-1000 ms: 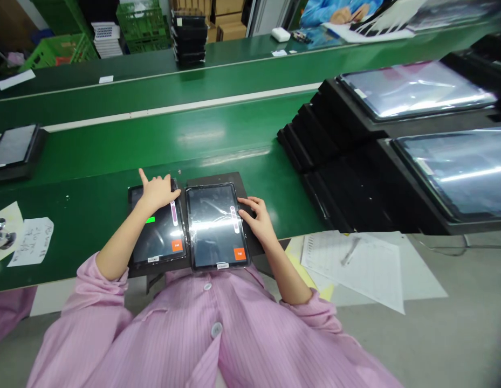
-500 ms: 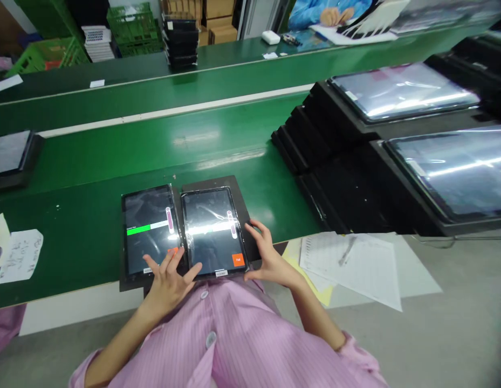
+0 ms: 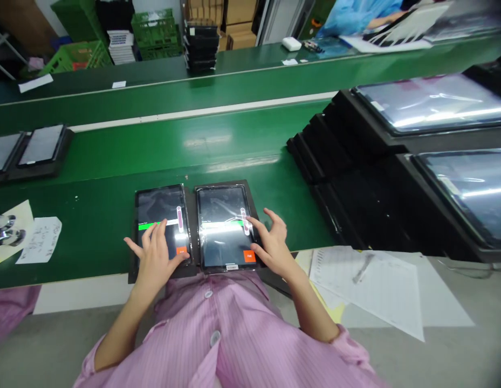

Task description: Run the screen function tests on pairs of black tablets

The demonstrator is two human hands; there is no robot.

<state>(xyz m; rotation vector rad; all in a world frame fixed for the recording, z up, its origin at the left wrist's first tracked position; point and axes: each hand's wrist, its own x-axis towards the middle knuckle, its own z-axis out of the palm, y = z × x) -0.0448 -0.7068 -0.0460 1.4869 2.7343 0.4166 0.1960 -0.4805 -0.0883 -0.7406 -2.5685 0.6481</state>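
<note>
green crates (image 3: pixel 153 33); cardboard boxes (image 3: pixel 239 12); handwritten note (image 3: pixel 40 240)

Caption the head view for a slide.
Left hand over one tablet, right hand at a second tablet, green workbench beneath.

Pink striped shirt (image 3: pixel 181 345), pale round buttons (image 3: pixel 215 338)
</note>
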